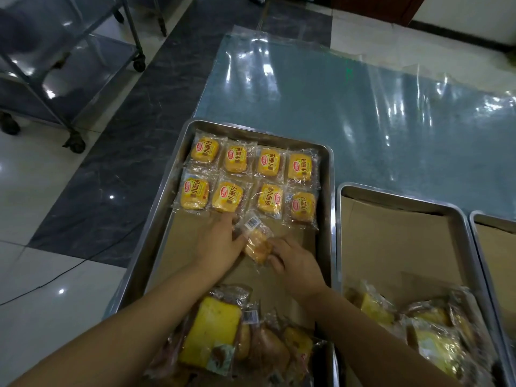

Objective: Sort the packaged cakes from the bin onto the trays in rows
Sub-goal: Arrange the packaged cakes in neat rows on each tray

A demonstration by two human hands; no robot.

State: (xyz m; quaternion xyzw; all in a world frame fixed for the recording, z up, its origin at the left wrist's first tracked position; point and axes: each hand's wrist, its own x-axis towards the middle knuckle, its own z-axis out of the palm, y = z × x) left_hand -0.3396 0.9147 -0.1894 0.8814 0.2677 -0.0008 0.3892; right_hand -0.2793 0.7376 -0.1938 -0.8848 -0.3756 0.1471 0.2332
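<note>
A steel cart [69,51] on black casters [75,143] stands at the upper left, on a floor of pale glossy tiles [28,191] crossed by a dark marbled band [125,135]. A thin black cable [55,275] trails across the pale tiles. A wrinkled clear plastic sheet [363,113] covers the blue-green surface.
</note>
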